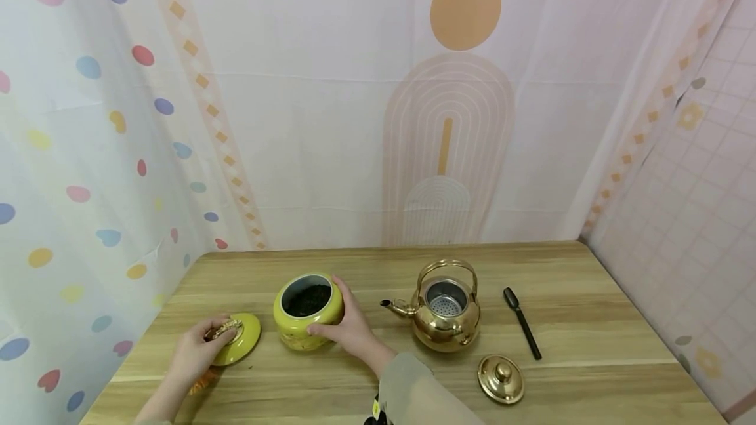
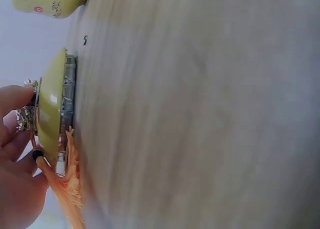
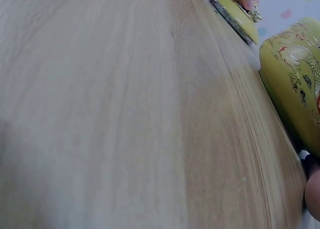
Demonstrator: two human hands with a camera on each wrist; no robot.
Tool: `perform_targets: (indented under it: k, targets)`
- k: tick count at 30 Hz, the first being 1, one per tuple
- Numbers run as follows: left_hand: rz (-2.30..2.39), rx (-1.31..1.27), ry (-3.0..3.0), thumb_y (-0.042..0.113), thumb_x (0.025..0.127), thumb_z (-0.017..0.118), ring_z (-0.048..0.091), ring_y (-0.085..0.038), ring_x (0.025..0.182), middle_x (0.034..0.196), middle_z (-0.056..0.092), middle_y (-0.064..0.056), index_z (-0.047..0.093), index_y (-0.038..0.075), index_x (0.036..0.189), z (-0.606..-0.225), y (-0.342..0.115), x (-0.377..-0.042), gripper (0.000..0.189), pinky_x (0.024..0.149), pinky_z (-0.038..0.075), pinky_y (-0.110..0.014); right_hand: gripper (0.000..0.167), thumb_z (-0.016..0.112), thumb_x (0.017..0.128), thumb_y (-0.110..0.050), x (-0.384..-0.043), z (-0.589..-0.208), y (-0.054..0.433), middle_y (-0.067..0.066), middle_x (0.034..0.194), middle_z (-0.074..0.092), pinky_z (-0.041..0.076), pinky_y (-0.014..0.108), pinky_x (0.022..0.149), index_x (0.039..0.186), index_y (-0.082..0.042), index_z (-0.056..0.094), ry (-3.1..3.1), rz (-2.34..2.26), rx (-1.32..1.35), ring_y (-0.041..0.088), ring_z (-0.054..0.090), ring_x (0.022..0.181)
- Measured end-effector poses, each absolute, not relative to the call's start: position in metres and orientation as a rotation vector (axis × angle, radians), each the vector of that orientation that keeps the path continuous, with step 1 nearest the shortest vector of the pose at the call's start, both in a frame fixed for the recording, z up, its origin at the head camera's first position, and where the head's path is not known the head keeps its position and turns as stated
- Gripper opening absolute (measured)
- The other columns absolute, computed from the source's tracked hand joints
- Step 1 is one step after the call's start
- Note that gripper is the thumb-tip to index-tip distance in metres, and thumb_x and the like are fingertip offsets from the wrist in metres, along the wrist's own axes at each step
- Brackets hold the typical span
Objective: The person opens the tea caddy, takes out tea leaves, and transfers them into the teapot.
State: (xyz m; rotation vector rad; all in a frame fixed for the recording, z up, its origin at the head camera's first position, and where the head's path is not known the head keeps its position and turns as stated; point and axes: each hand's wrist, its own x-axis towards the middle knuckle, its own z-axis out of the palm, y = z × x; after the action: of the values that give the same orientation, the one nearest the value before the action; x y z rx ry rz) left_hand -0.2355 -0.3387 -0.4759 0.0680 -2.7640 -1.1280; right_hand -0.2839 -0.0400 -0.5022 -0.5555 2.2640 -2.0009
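Note:
My left hand [image 1: 197,346] pinches the ornate gold knob of a yellow lid [image 1: 248,338]. In the left wrist view the lid [image 2: 51,106] sits close over the tabletop, and an orange tassel [image 2: 65,194] hangs from its knob. To its right stands the yellow jar [image 1: 295,333], uncovered, with dark loose leaves [image 1: 310,300] inside. My right hand [image 1: 351,326] grips the jar's right side, thumb at the front and fingers behind. A dragon pattern decorates the jar [image 3: 287,89] in the right wrist view, where only a bit of the hand shows.
Right of the jar stands a gold teapot [image 1: 445,330] with its top off and a perforated strainer [image 1: 447,303] inside; its spout faces the jar. The gold teapot lid [image 1: 501,379] lies in front. A black spoon [image 1: 522,323] lies farther right on the wooden table [image 1: 567,307].

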Motion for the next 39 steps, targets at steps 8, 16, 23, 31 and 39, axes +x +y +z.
perform_targets:
  k: [8,16,23,31,39]
  targets:
    - [-1.166,0.107,-2.839,0.047,0.096,0.056,0.050,-0.049,0.112,0.143,0.039,-0.032,0.053,0.001,0.134,-0.459,-0.327,-0.239,0.059,0.088,0.041,-0.064,0.103,0.085,0.074,-0.031,-0.286,-0.506,-0.035,0.005,0.154,0.029,0.026,0.053,0.110,0.154,-0.032,0.020,2.269,-1.991,-0.560,0.029,0.030,0.139]
    - [-1.198,-0.074,-2.708,0.033,0.098,0.059,0.060,-0.044,0.085,0.134,0.053,-0.026,0.060,0.003,0.127,-0.443,-0.290,-0.247,0.041,0.074,0.051,-0.053,0.094,0.081,0.081,-0.026,-0.283,-0.508,-0.024,-0.001,0.154,0.030,0.023,0.047,0.112,0.155,-0.028,0.021,2.207,-2.065,-0.597,0.023,0.027,0.140]
    - [-1.385,-0.255,-2.596,0.027,0.098,0.059,0.039,-0.044,0.131,0.137,0.050,-0.026,0.051,-0.003,0.133,-0.447,-0.269,-0.253,0.046,0.103,0.032,-0.059,0.077,0.070,0.091,-0.016,-0.268,-0.504,-0.018,0.018,0.151,0.032,0.032,0.049,0.108,0.152,-0.006,0.026,2.134,-2.176,-0.594,0.036,0.034,0.136]
    - [-1.490,-0.290,-2.555,0.027,0.095,0.064,0.035,-0.041,0.134,0.143,0.042,-0.026,0.037,-0.001,0.145,-0.461,-0.258,-0.260,0.063,0.105,0.028,-0.062,0.060,0.069,0.090,-0.017,-0.225,-0.473,0.003,0.009,0.146,0.043,0.038,0.047,0.104,0.144,-0.011,0.043,2.269,-2.014,-0.692,0.033,0.043,0.131]
    - [-1.538,-0.276,-2.602,0.026,0.094,0.065,0.021,-0.045,0.139,0.152,0.027,-0.027,0.029,-0.002,0.149,-0.462,-0.246,-0.264,0.071,0.108,0.021,-0.062,0.033,0.058,0.091,0.004,-0.185,-0.435,0.069,0.009,0.121,0.062,0.047,0.033,0.096,0.124,0.006,0.055,2.171,-2.257,-1.112,0.025,0.059,0.111]
